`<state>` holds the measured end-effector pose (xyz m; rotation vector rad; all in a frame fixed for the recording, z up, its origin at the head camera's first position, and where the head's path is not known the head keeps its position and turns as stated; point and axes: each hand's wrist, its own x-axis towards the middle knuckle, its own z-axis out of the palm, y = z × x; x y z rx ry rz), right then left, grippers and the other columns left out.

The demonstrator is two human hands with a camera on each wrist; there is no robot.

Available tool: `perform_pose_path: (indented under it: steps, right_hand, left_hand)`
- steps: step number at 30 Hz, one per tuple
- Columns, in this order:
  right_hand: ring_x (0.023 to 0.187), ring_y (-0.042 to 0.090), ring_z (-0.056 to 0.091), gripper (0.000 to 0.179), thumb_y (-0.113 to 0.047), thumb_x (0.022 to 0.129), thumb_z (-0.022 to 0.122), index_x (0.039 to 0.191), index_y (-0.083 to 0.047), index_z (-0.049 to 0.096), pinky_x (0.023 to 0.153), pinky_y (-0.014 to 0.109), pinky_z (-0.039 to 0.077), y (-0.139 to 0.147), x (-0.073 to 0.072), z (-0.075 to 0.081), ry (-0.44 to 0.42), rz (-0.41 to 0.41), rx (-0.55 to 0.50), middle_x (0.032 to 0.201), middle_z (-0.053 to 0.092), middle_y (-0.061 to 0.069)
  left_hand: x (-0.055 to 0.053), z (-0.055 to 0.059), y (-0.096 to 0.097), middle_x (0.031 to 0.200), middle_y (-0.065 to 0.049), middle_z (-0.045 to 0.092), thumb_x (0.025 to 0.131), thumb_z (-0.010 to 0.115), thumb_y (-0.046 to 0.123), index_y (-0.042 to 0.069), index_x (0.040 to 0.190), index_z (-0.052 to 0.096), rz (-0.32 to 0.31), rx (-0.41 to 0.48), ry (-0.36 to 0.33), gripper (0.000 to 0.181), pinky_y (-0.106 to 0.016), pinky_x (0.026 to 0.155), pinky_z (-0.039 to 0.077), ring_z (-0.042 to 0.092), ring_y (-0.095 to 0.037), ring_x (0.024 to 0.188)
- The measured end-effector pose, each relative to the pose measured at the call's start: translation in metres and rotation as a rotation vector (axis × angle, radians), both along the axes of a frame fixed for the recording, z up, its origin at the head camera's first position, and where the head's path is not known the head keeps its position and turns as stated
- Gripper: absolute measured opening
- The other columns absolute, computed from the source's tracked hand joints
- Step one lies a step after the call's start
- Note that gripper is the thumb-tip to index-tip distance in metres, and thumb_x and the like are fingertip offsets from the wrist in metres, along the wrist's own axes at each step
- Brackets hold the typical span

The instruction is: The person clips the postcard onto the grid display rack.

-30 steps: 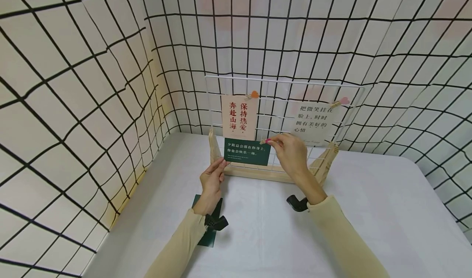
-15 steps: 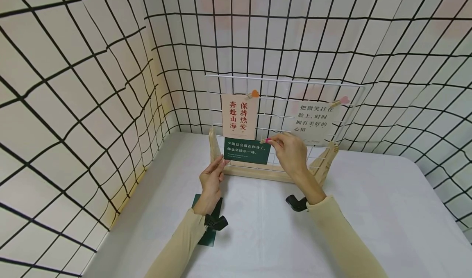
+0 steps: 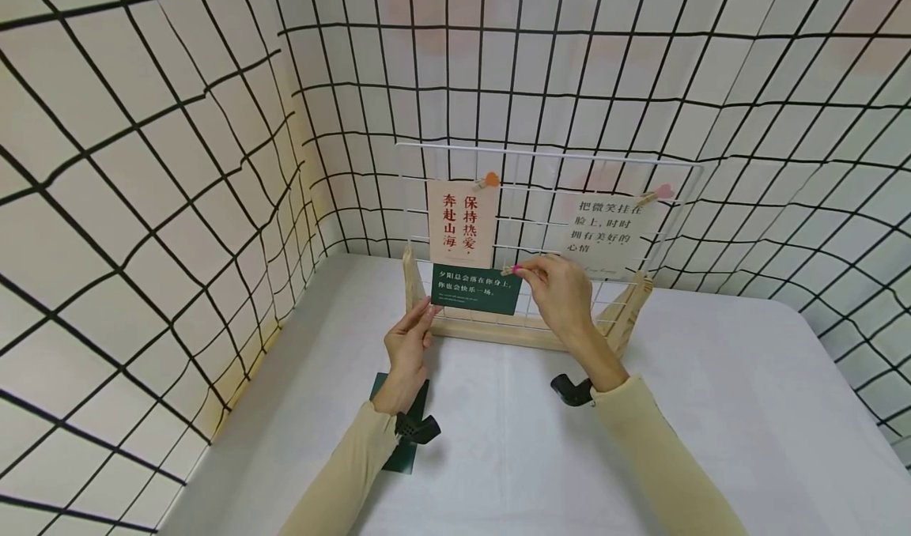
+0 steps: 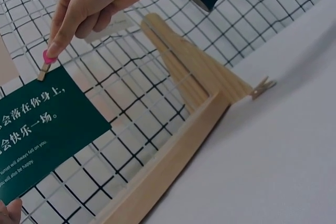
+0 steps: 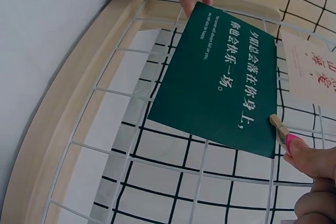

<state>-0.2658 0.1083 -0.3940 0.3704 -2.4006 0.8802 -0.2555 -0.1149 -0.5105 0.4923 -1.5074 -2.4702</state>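
Note:
A green card (image 3: 473, 292) with white writing lies against a white wire grid rack (image 3: 555, 153), just below a pink card (image 3: 463, 224) with red writing. My left hand (image 3: 408, 350) pinches the green card's lower left corner between thumb and fingers. At its upper right corner, my right hand (image 3: 562, 295) grips a small wooden clothespin (image 5: 280, 126) by its bright pink end. The clothespin's jaws overlap the card's top edge in the right wrist view. In the left wrist view the card (image 4: 47, 124) runs out of frame on the left.
A wooden base (image 3: 498, 335) carries the rack. An orange heart clothespin (image 3: 489, 179) tops the pink card; a white card (image 3: 605, 235) hangs at right. Another green card (image 3: 402, 457) lies under my left wrist. A loose clothespin (image 4: 262, 87) sits by the base's right foot.

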Motion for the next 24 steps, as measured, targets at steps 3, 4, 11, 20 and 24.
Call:
perform_pose_path:
  steps: [3,4,11,20,24]
  right_hand:
    - [0.063,0.020,0.045,0.016,-0.017,0.093,0.078,0.096,-0.001,0.081,0.059,0.029,0.030,0.0006,-0.0002,0.0005,-0.005,0.007,-0.012,0.070,0.064,0.011]
    - [0.063,0.020,0.045,0.016,-0.017,0.093,0.078,0.097,-0.001,0.081,0.059,0.029,0.030,0.0008,-0.0004,0.0006,-0.007,0.010,-0.015,0.069,0.063,0.011]
    - [0.061,0.018,0.044,0.016,-0.017,0.093,0.077,0.098,-0.001,0.081,0.058,0.028,0.029,0.0026,-0.0015,0.0019,-0.026,0.024,-0.010,0.070,0.066,0.011]
    - [0.061,0.018,0.041,0.017,-0.017,0.094,0.077,0.100,-0.002,0.081,0.058,0.029,0.027,0.0026,-0.0009,0.0015,-0.039,0.019,0.001,0.064,0.055,0.008]
    - [0.059,0.017,0.038,0.018,-0.018,0.093,0.078,0.103,-0.003,0.081,0.056,0.028,0.025,0.0021,0.0000,0.0004,-0.035,0.005,0.013,0.062,0.046,0.004]
  left_hand:
    - [-0.0002,0.0007,0.0009,0.098,0.000,0.082,0.094,0.075,0.007,0.006,0.124,0.075,0.001,-0.006,0.000,0.030,-0.012,0.047,0.032,0.041,0.001,0.050]
    - [-0.0004,0.0007,0.0012,0.098,-0.001,0.082,0.094,0.075,0.007,0.006,0.124,0.075,0.001,-0.008,-0.001,0.030,-0.012,0.046,0.032,0.041,0.001,0.050]
    - [-0.0011,0.0005,0.0021,0.102,0.000,0.081,0.094,0.075,0.007,0.008,0.126,0.075,-0.018,-0.013,-0.008,0.032,-0.013,0.047,0.032,0.041,0.000,0.051]
    - [0.0002,0.0004,0.0013,0.112,-0.008,0.080,0.094,0.075,0.009,0.006,0.130,0.072,-0.045,-0.025,0.007,0.036,-0.012,0.047,0.033,0.042,0.000,0.051]
    - [0.0002,0.0005,0.0015,0.119,-0.013,0.077,0.096,0.073,0.008,0.005,0.133,0.070,-0.073,-0.027,0.019,0.037,-0.012,0.048,0.033,0.041,0.001,0.052]
